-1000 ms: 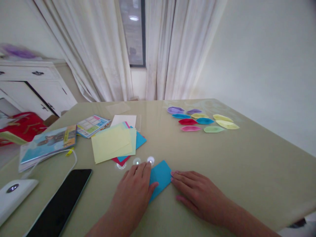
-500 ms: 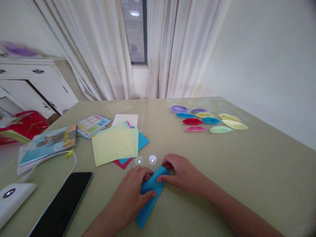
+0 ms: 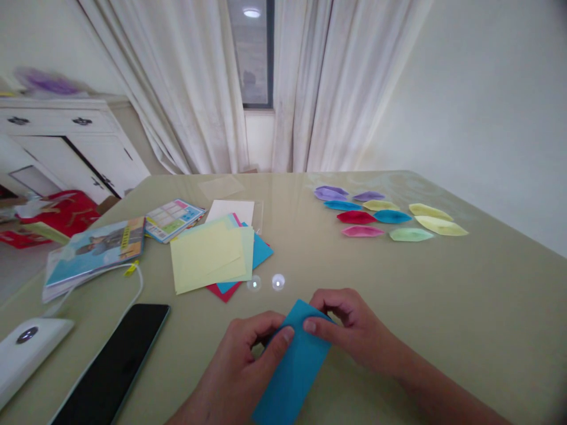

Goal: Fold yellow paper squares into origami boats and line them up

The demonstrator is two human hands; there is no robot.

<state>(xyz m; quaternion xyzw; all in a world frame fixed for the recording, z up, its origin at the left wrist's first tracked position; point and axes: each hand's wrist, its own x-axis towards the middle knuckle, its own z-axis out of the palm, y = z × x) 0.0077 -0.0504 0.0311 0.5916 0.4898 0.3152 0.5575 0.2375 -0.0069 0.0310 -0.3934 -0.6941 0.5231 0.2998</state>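
Note:
A long folded strip of blue paper is held slantwise between my two hands at the near side of the table. My left hand pinches its left edge, thumb on top and fingers behind. At the upper right corner, my right hand grips the sheet the same way, its fingertips partly hidden by the paper. Ahead of the left hand lies a fanned pile of coloured paper, pale yellow on top. Several folded paper boat-like shapes in purple, blue, yellow, red, pink and green are grouped at the far right.
On the left are a black phone, a white device with a cable, a picture book and a colourful booklet. A white cabinet stands beyond the table. Curtains hang behind.
The blue paper has been raised and tilted toward me, showing more of its face. Both hands now hold its edges, the left thumb having moved up along it. The view has shifted slightly left.

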